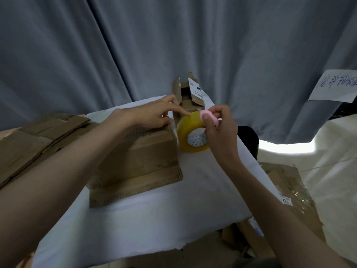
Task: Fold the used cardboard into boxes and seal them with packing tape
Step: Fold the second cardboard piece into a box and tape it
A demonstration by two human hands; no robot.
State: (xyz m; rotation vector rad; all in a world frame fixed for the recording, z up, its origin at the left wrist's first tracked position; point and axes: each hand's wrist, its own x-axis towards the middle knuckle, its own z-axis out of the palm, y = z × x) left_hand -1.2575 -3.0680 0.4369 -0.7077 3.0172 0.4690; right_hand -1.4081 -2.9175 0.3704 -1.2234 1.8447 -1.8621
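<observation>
A brown cardboard box [141, 157] lies on the white-covered table [173, 209], one flap spread flat toward me. My left hand [154, 113] rests on the box's far top edge, with the fingertips pinching the free end of the tape. My right hand [220, 130] holds a yellowish roll of packing tape [190, 130] upright just right of the box, along with a small pink object [209, 117] against the roll. A short strip runs from the roll to my left fingertips.
A small open carton [190, 93] with a label stands behind the roll. Flattened cardboard [34, 138] is stacked at the left. More used cardboard [289, 194] lies on the floor at the right. A grey curtain [173, 45] hangs behind the table.
</observation>
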